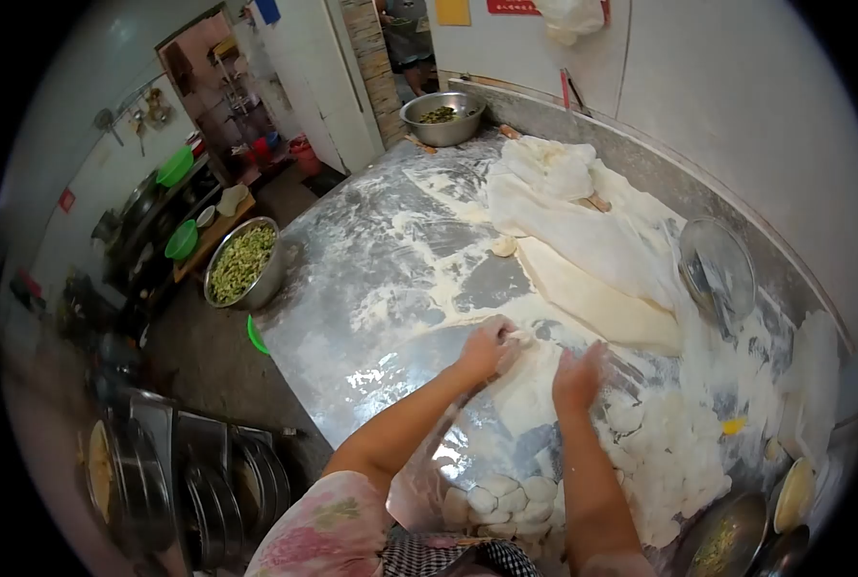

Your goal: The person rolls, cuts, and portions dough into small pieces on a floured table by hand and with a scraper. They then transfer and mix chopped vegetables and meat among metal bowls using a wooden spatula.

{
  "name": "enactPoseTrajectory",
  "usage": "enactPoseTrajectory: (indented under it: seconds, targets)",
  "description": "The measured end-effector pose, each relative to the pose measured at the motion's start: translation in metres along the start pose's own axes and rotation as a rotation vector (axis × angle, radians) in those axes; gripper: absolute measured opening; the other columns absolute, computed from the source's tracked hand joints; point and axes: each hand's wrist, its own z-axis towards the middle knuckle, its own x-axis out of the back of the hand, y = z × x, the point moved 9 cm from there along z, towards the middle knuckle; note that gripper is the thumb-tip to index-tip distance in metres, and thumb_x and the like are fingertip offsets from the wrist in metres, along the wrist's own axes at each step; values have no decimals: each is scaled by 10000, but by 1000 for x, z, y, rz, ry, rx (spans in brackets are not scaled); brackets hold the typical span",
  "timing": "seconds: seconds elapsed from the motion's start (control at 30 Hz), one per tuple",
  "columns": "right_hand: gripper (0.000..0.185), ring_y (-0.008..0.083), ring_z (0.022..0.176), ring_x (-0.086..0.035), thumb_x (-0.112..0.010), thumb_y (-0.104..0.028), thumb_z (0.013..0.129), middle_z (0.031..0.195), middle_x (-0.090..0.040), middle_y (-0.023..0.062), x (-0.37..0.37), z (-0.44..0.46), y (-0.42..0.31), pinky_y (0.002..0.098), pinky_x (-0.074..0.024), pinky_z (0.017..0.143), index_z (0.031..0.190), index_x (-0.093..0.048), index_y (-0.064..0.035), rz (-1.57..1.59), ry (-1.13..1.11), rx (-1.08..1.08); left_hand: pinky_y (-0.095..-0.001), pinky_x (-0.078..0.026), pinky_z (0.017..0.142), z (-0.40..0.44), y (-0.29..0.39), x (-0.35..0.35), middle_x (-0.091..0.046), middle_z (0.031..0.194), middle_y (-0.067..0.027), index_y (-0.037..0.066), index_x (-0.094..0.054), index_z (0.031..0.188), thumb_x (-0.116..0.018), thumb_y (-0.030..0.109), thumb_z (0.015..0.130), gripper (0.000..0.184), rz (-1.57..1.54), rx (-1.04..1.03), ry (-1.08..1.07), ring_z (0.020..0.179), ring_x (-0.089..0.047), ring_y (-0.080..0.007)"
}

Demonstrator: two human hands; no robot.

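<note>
Head view, left hand curled, right hand near dough slab

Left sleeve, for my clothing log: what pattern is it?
Left sleeve is pink floral on pale; head view.

Left forearm slants inward with left hand curled, right forearm runs nearly straight ahead with right hand blurred, fingers hard to read, hands near each other, not touching.
</note>
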Motion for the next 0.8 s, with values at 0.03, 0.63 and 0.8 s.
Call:
enactPoseTrajectory:
  seconds: [0.03,0.63,0.8]
  targets:
    - [671,418,1300,-275,-550,-292,867,1381,-315,294,-8,-1,-13,469,-192,1081,1347,-277,90,79,-48,45,-357,-473,695,-12,-4,12,-608,842,-153,41,-583,945,-641,223,771,258,1,50,20,768,-596,-285]
    - [469,347,1270,-363,-575,-266,855,1413,-317,218,33,-35,-75,391,-290,1042,1211,-510,33,111,-474,255,-387,-453,829,-76,-16,100,-587,1077,-149,82,-575,1115,-591,234,858,299,137,-502,-33,989,-549,-338]
    - [506,235,1350,-235,-381,-331,962,1439,-313,111,-7,-4,-217,342,-212,1080,1374,-342,-39,1203,-457,-262,-405,-293,1037,-17,83,163,-381,1362,-197,37,-434,1299,-468,349,913,497,-235,-586,248,1250,-362,-346]
